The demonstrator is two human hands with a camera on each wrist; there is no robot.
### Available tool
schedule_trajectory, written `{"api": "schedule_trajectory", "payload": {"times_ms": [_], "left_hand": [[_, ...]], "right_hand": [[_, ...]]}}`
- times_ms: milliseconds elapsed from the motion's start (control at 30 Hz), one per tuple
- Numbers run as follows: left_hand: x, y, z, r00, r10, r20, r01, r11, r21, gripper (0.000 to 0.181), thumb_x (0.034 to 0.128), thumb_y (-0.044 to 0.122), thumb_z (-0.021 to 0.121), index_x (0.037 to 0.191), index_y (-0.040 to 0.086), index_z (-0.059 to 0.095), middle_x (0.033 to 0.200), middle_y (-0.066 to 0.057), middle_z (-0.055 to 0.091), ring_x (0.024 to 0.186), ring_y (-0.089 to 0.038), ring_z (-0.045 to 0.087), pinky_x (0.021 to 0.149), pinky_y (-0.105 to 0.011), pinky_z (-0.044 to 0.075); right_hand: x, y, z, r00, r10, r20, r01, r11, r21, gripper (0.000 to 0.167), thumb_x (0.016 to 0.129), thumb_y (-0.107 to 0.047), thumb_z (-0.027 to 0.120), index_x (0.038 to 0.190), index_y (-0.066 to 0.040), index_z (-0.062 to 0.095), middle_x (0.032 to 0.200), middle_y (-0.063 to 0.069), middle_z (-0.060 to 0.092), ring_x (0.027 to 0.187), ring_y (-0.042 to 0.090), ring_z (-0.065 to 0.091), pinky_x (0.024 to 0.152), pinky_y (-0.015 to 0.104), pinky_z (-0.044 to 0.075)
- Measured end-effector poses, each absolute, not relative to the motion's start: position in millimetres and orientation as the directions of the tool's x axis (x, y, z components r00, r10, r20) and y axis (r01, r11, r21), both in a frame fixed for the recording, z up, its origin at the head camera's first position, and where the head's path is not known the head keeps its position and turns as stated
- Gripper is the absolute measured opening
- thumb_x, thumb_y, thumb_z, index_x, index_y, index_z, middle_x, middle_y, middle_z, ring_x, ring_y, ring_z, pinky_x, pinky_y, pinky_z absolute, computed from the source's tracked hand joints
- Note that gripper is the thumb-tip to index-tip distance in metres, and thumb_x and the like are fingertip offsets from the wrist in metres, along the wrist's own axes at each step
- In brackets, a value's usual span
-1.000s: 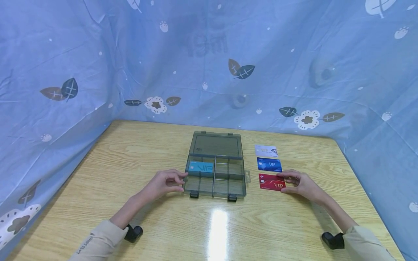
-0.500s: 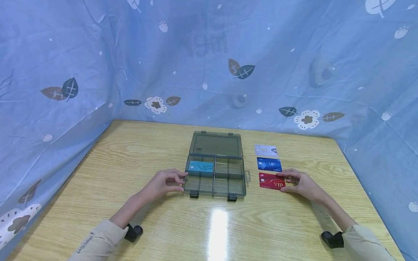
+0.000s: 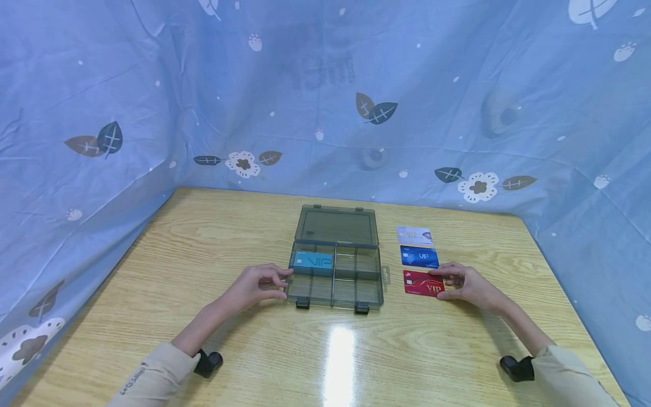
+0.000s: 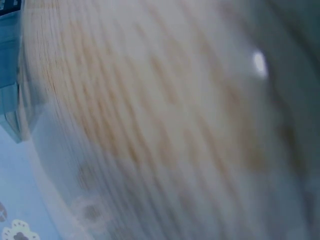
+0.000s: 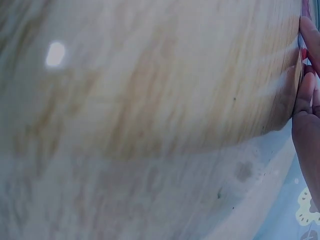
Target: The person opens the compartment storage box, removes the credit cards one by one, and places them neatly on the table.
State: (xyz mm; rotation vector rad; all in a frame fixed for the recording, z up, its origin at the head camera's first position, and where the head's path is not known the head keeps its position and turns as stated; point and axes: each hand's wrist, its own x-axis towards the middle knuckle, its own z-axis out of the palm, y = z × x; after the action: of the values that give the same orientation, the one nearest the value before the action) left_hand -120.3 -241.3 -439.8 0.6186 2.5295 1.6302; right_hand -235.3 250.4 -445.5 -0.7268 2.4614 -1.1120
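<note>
In the head view, a smoky see-through compartment box (image 3: 319,287) lies with its lid (image 3: 337,224) folded back. A light-blue VIP card (image 3: 313,260) sits in its back left compartment. My left hand (image 3: 256,284) touches the box's left wall with thumb and fingertips, fingers loosely bent. To the right of the box, my right hand (image 3: 468,289) pinches the red VIP card (image 3: 421,282) by its right end, thumb at the near corner and index finger at the far one. The right wrist view shows the right hand's fingers (image 5: 305,92) at its edge; the left wrist view shows no hand.
A dark-blue VIP card (image 3: 419,256) and a silvery VIP card (image 3: 414,235) lie in a row behind the red one. Two black latches (image 3: 302,303) stick out at the box's front. A blue patterned cloth (image 3: 325,113) surrounds the wooden table (image 3: 244,350).
Almost nothing differs. The right index fingertip has shifted very slightly left over the red card; the left hand and the box stay put.
</note>
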Motion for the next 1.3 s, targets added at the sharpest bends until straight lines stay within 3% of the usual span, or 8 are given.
{"api": "schedule_trajectory", "payload": {"times_ms": [367, 800, 1100, 1300], "left_hand": [[-120, -241, -439, -0.915, 0.373, 0.155, 0.291, 0.343, 0.893, 0.014, 0.0753, 0.001, 0.078, 0.084, 0.001, 0.067, 0.120, -0.024, 0.061, 0.102, -0.032, 0.065, 0.091, -0.025, 0.053], [-120, -241, -439, -0.918, 0.369, 0.146, 0.278, 0.335, 0.900, 0.014, 0.0758, 0.003, 0.078, 0.084, 0.002, 0.067, 0.119, -0.023, 0.061, 0.104, -0.033, 0.064, 0.091, -0.026, 0.053], [-119, -241, -437, -0.919, 0.370, 0.139, 0.278, 0.354, 0.893, 0.014, 0.0757, 0.002, 0.078, 0.084, 0.000, 0.067, 0.120, -0.024, 0.060, 0.102, -0.032, 0.064, 0.091, -0.025, 0.053], [-119, -241, -438, -0.915, 0.373, 0.151, 0.290, 0.352, 0.890, 0.013, 0.0756, 0.002, 0.078, 0.084, 0.002, 0.067, 0.120, -0.023, 0.061, 0.104, -0.033, 0.063, 0.091, -0.026, 0.053]], "right_hand": [[-237, 250, -446, -0.798, -0.595, -0.094, -0.313, 0.543, -0.779, 0.053, 0.080, -0.017, 0.079, 0.126, 0.002, 0.060, 0.119, 0.020, 0.050, 0.087, 0.016, 0.048, 0.069, 0.018, 0.049], [-238, 251, -445, -0.800, -0.585, -0.131, -0.273, 0.550, -0.790, 0.055, 0.080, -0.018, 0.079, 0.127, 0.002, 0.059, 0.123, 0.020, 0.049, 0.092, 0.020, 0.048, 0.073, 0.018, 0.051], [-233, 262, -442, -0.844, -0.528, -0.096, -0.158, 0.415, -0.896, 0.053, 0.086, -0.011, 0.073, 0.131, 0.008, 0.051, 0.128, 0.028, 0.054, 0.102, 0.003, 0.061, 0.083, 0.017, 0.054], [-227, 260, -426, -0.885, -0.463, -0.043, -0.169, 0.408, -0.897, 0.051, 0.091, -0.014, 0.068, 0.133, 0.007, 0.049, 0.129, 0.022, 0.057, 0.106, -0.003, 0.058, 0.084, 0.012, 0.051]]}}
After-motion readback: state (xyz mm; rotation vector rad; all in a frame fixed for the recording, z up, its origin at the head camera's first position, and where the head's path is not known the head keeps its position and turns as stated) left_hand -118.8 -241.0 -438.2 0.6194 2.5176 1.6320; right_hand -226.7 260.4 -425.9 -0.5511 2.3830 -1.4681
